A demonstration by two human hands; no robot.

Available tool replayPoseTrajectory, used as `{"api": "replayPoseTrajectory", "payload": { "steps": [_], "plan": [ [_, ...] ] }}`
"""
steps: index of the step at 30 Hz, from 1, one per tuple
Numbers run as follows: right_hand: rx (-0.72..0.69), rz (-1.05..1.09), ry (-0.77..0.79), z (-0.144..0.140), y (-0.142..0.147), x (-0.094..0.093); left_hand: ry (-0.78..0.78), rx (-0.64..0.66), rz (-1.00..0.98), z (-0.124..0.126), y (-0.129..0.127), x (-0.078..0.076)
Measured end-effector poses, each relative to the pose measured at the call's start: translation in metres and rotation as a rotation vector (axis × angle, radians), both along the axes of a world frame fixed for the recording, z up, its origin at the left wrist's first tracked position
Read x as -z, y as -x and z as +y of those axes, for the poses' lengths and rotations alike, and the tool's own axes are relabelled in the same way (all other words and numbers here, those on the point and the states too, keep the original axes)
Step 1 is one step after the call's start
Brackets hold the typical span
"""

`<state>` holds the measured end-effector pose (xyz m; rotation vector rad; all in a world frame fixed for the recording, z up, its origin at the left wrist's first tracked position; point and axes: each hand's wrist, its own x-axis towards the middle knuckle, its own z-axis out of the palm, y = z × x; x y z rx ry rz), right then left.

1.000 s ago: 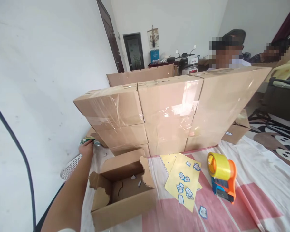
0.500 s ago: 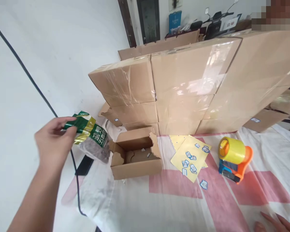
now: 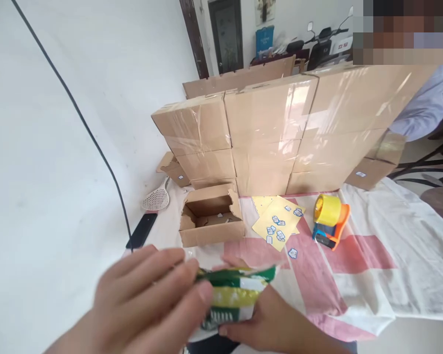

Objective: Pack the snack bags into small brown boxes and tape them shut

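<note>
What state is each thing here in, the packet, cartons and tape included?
Green packet: held between left hand and right hand; sealed or opened, unclear.
Small carton: open, small pale pieces inside.
Large cartons: stacked, taped.
Tape dispenser: loaded with yellow roll, resting on the cloth.
Yellow sticker sheets: flat, overlapping.
Loose sticker: flat on the cloth.
Scooter: upright, partly hidden.

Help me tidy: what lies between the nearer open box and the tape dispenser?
In the head view: yellow sheets bearing blue-edged labels, plus one loose label.
</note>
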<state>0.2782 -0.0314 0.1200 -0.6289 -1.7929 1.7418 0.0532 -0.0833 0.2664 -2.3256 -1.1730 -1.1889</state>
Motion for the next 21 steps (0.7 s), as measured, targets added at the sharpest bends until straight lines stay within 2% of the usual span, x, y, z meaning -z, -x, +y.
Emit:
{"api": "replayPoseTrajectory", "payload": {
  "steps": [2, 3, 5, 7, 9, 10, 11, 13, 15, 17, 18, 20, 21],
  "plan": [
    [-0.079, 0.179, 0.270, -0.021, 0.015, 0.022, -0.030, 0.021, 0.134, 0.003, -0.012, 0.013],
    [-0.068, 0.253, 0.366, -0.031, 0.019, 0.036, 0.005, -0.010, 0.119, 0.002, -0.014, 0.022],
    [0.031, 0.336, 0.476, -0.043, 0.022, 0.061, 0.196, -0.082, -0.107, -0.002, -0.014, 0.042],
    [0.146, 0.326, 0.460, -0.045, 0.021, 0.076, 0.509, -0.089, -0.364, -0.007, -0.014, 0.067],
    [0.220, 0.235, 0.382, -0.035, 0.015, 0.077, 0.834, -0.124, -0.510, -0.011, -0.017, 0.094],
    [0.219, 0.171, 0.341, -0.026, 0.012, 0.073, 0.955, -0.187, -0.562, -0.012, -0.020, 0.106],
    [0.200, 0.104, 0.290, -0.016, 0.009, 0.067, 1.032, -0.260, -0.613, -0.013, -0.022, 0.116],
    [0.155, 0.011, 0.102, 0.009, 0.003, 0.051, 1.046, -0.403, -0.704, -0.013, -0.020, 0.127],
    [0.195, -0.020, -0.214, 0.040, 0.004, 0.032, 0.930, -0.524, -0.677, -0.012, -0.006, 0.123],
    [0.363, -0.082, -0.524, 0.074, 0.014, 0.016, 0.770, -0.648, -0.531, -0.011, 0.017, 0.109],
    [0.456, -0.175, -0.619, 0.092, 0.023, 0.012, 0.696, -0.698, -0.443, -0.010, 0.030, 0.099],
    [0.547, -0.342, -0.650, 0.124, 0.046, 0.012, 0.567, -0.792, -0.292, -0.006, 0.053, 0.081],
    [0.570, -0.351, -0.590, 0.138, 0.057, 0.017, 0.524, -0.833, -0.229, -0.002, 0.063, 0.073]
  ]
}}
